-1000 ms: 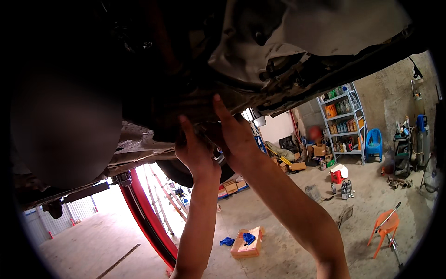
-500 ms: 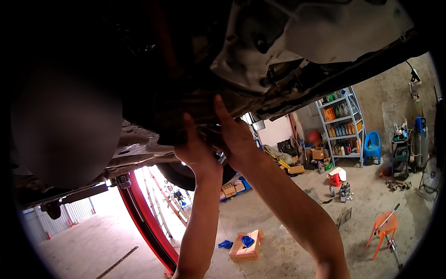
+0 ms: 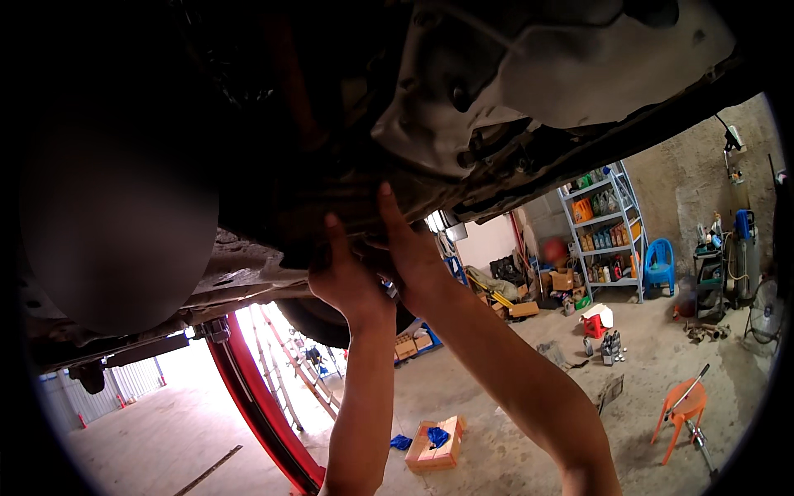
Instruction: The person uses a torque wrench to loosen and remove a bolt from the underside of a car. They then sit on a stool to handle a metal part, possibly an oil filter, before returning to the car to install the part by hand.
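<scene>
Both my arms reach up beneath a raised vehicle's dark underside. My left hand [image 3: 341,277] is closed, its thumb pointing upward along a dark underbody part [image 3: 331,186]. Just right of it, my right hand [image 3: 416,260] is closed too, with its thumb stretched up against the same part. The other fingers are curled in shadow between the hands, so what they grip cannot be made out. Above and to the right hangs a pale grey metal casing [image 3: 591,70]. A tyre [image 3: 310,318] shows behind my left wrist.
A red lift post [image 3: 248,388] rises at left, near a ladder [image 3: 285,364]. On the floor lies a cardboard box [image 3: 442,455] with blue material on it. An orange stool [image 3: 686,398], a blue chair [image 3: 660,263] and a bottle shelf [image 3: 608,217] stand at right.
Both hands sit slightly lower in the picture, thumbs still raised against the underbody. The view has shifted a little. Nothing has visibly been let go.
</scene>
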The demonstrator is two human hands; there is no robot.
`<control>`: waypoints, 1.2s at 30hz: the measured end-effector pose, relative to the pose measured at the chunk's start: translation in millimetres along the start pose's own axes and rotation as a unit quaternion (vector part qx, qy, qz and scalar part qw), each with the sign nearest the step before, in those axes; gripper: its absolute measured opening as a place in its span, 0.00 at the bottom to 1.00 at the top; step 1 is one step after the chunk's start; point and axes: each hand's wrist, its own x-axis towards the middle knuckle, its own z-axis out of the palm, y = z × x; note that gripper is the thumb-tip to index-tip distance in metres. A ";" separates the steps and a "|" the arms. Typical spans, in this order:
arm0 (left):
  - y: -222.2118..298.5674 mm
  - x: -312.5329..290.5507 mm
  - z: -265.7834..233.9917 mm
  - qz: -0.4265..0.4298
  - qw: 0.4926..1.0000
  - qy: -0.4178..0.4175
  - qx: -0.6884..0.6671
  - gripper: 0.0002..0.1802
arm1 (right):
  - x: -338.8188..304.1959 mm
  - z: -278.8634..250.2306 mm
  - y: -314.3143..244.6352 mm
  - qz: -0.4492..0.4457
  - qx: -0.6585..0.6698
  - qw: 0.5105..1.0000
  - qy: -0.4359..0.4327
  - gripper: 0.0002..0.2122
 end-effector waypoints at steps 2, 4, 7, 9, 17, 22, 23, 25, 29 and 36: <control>-1.1 3.1 -2.1 0.000 1.000 0.006 0.007 0.18 | -3.3 1.5 -3.1 0.033 -0.001 0.999 0.026 0.38; 0.3 2.7 -1.1 -0.011 1.000 0.003 -0.018 0.17 | 0.3 1.4 -1.5 0.037 -0.004 0.999 0.029 0.38; -1.0 5.3 -0.9 -0.033 0.999 0.016 -0.022 0.17 | 1.5 1.5 -2.7 0.049 -0.007 0.999 0.023 0.38; 2.8 3.2 3.1 -0.034 0.999 0.024 -0.024 0.17 | 1.5 2.8 -3.4 0.054 -0.007 0.998 0.015 0.38; 10.6 -3.2 7.7 -0.051 0.999 -0.003 0.006 0.18 | -2.2 5.0 -10.0 0.053 -0.039 0.997 0.051 0.33; 2.0 3.0 3.2 -0.009 1.000 -0.001 -0.017 0.15 | -5.8 2.9 -11.5 0.060 -0.022 0.997 0.035 0.33; 2.3 0.7 2.8 -0.010 1.000 -0.003 -0.019 0.15 | -5.5 1.2 -11.8 0.075 -0.025 0.996 0.035 0.33; 3.6 -6.5 4.1 -0.013 0.999 0.016 0.024 0.14 | -5.0 0.3 -10.0 0.062 -0.021 0.997 0.040 0.33; 9.4 -13.8 6.2 0.004 1.000 0.027 0.005 0.14 | -11.4 5.0 -11.7 0.056 -0.063 0.996 0.035 0.37; 11.5 -21.5 10.7 -0.007 0.999 0.040 -0.018 0.15 | -11.5 0.4 -14.5 0.053 -0.042 0.997 0.042 0.39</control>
